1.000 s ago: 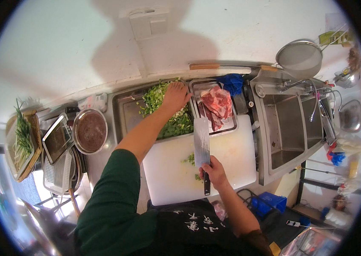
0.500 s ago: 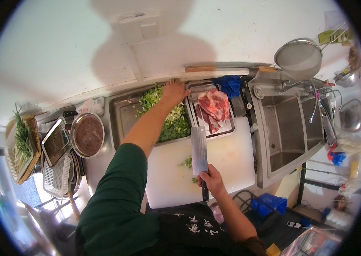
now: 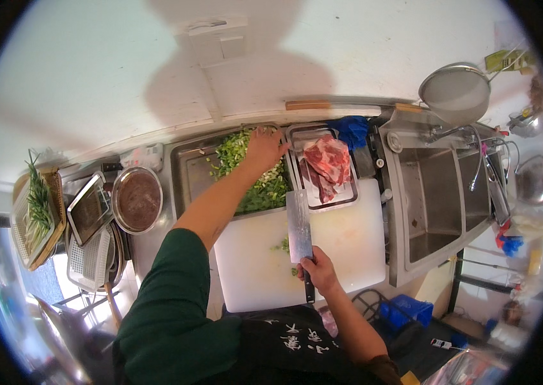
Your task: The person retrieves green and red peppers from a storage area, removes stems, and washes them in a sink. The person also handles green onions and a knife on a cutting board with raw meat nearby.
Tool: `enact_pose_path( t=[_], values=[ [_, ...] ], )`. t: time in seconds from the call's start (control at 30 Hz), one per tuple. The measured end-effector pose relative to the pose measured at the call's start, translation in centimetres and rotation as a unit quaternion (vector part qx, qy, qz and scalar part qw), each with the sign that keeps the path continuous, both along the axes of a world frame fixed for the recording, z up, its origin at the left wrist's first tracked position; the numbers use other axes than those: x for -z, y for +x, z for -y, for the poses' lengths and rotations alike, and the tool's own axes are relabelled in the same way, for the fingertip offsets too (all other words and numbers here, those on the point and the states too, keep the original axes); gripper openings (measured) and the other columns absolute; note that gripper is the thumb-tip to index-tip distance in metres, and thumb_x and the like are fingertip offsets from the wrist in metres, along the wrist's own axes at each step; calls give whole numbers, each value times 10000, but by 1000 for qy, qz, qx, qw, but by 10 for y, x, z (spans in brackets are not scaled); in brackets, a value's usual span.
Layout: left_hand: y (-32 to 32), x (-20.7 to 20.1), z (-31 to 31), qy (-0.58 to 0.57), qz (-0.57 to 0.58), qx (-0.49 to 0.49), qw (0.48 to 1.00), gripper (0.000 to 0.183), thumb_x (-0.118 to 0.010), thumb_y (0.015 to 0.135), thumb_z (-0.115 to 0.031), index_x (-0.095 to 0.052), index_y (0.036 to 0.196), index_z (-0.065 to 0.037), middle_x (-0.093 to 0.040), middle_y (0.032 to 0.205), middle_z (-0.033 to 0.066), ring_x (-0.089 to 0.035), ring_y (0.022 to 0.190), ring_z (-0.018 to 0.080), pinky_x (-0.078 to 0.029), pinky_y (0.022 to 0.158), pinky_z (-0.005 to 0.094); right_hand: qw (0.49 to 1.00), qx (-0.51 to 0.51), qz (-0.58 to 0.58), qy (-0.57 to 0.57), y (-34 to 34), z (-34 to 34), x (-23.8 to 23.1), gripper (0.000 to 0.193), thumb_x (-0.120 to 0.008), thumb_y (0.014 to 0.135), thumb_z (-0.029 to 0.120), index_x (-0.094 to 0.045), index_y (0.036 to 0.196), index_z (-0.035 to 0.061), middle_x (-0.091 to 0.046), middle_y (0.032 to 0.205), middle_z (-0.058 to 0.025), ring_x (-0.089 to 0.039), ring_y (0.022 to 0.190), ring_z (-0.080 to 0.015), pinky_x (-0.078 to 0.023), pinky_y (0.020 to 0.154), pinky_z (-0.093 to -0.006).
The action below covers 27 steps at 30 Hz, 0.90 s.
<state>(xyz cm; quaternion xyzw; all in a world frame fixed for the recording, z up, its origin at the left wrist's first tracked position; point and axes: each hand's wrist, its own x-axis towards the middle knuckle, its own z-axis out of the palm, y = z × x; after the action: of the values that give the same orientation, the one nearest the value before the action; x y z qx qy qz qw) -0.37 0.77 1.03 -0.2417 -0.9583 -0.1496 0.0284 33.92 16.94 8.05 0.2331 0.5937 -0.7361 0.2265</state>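
My right hand (image 3: 320,271) is closed round the dark handle of a cleaver (image 3: 298,221). The broad blade points away from me above the white cutting board (image 3: 252,273), near a few green bits (image 3: 282,244). At the far side, my left hand (image 3: 265,149) reaches over chopped green onions (image 3: 264,192), by the far rim of a metal tray (image 3: 187,183). Its fingers are spread, with the thumb toward the tray's right edge; I cannot tell whether the fingertips touch the greens. Right of that hand, raw red meat (image 3: 328,162) lies in a smaller tray (image 3: 342,200).
A two-basin sink (image 3: 435,192) is on the right, with a wire strainer (image 3: 455,93) at the wall behind it. At left stand a round pan of brown matter (image 3: 137,200) and baskets, one holding whole green onions (image 3: 39,205). A blue cloth (image 3: 351,131) lies behind the meat.
My left hand has drawn slightly back from the tray's far rim toward the greens. My right hand and the cleaver stay nearly in place; the whole view has shifted a little.
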Motion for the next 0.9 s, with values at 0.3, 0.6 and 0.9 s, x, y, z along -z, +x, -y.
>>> enact_pose_path(
  t=[0.3, 0.6, 0.9],
  values=[
    [15, -13, 36, 5, 46, -199, 979, 539, -551, 1011, -450, -602, 1285, 12, -533, 1387, 301, -465, 1322, 463, -355, 1112, 581, 1000, -9, -8, 2, -1, 1, 2, 121, -546, 978, 37, -554, 1099, 26, -619, 808, -65, -604, 641, -148, -543, 600, -314],
    [-28, 8, 53, -26, 164, -196, 966, 648, -375, 1075, -533, -498, 1457, -24, -430, 1518, 258, -394, 1388, 482, -345, 1138, 603, 1000, -8, -7, 27, 11, 0, 2, 112, -540, 983, 41, -553, 1092, 18, -617, 810, -65, -604, 654, -142, -540, 607, -312],
    [-31, 41, 61, 21, 60, -239, 969, 585, -456, 1057, -481, -571, 1368, 1, -471, 1488, 248, -433, 1356, 470, -353, 1118, 610, 995, 41, -6, 90, 49, -28, 22, 233, -564, 976, 77, -591, 1194, 1, -609, 804, -54, -569, 635, -119, -499, 566, -301]
  ],
)
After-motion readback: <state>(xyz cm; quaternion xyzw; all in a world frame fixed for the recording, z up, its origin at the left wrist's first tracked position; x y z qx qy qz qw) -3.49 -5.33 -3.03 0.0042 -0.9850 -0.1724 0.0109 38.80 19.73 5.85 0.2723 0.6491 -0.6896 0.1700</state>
